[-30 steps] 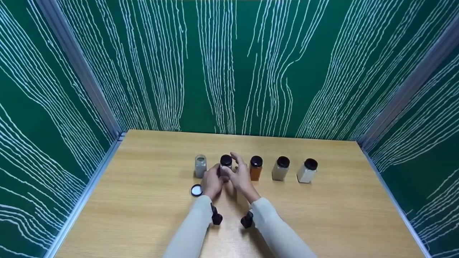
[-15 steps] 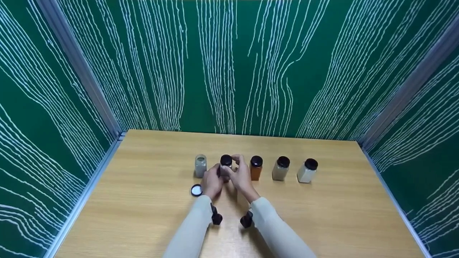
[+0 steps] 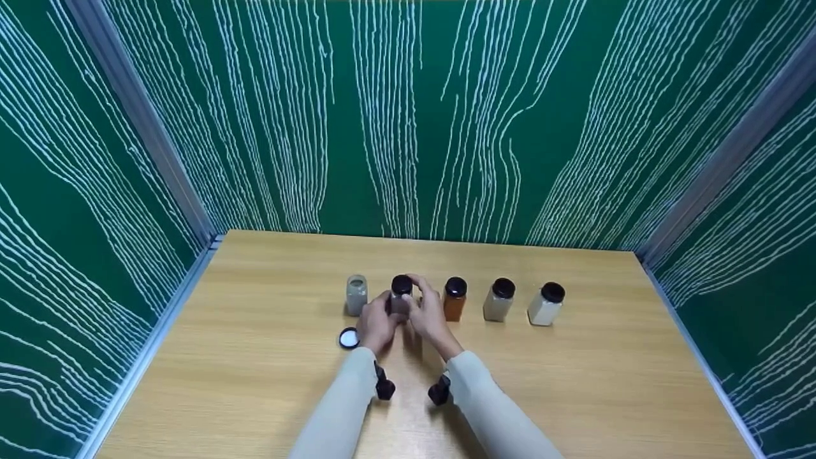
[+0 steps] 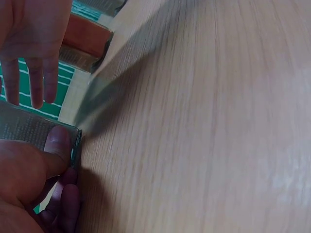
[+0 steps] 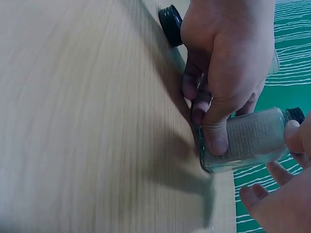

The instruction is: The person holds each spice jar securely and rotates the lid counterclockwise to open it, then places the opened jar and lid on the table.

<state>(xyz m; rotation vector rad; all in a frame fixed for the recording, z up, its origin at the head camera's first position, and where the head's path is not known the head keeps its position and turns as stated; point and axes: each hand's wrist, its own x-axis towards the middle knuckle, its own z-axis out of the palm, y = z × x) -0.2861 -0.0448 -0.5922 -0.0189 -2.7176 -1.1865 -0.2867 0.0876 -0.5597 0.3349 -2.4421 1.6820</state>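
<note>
A square glass spice jar [image 3: 400, 305] with a black lid [image 3: 401, 284] stands on the table between my hands. My left hand [image 3: 377, 324] grips its lower part, the thumb across the printed side in the right wrist view. My right hand [image 3: 430, 315] is at the jar's top, thumb and forefinger around the lid; in the right wrist view the thumb touches the lid's lower edge. Its other fingers extend loosely. Just left stands a lidless glass jar [image 3: 357, 296]. Its loose-looking black lid [image 3: 349, 338] lies white side up beside my left wrist.
To the right, an orange-brown jar [image 3: 454, 299], a grey-white jar [image 3: 498, 301] and a pale jar [image 3: 546, 305] stand in a row with black lids on. Green walls [image 3: 433, 121] with white lines enclose the wooden table [image 3: 268, 357] at the back and sides.
My right thumb and forefinger have shifted slightly around the top of the jar. My left hand and the jar stay in place.
</note>
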